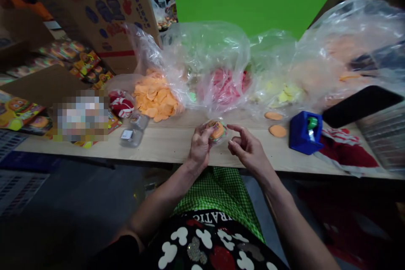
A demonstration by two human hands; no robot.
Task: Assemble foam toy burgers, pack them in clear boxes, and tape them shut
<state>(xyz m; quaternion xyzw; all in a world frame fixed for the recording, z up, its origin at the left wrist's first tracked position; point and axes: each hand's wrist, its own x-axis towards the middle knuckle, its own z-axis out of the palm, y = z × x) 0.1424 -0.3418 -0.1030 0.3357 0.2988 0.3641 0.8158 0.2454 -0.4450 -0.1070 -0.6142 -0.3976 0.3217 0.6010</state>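
My left hand (200,145) holds a small clear plastic case with an orange toy burger inside (217,130), just above the front edge of the wooden table (171,143). My right hand (247,148) hovers beside it on the right, fingers apart, holding nothing. A clear bag of orange foam pieces (156,98) lies behind my left hand. Clear bags of red pieces (225,86) and yellow pieces (281,93) lie further back.
A blue tape dispenser (305,131) stands to the right, with two loose orange discs (277,130) near it. Empty clear cases (133,131) lie to the left. Printed cards (15,112) and cardboard boxes (95,8) fill the left side. A red cloth (344,154) lies at the right.
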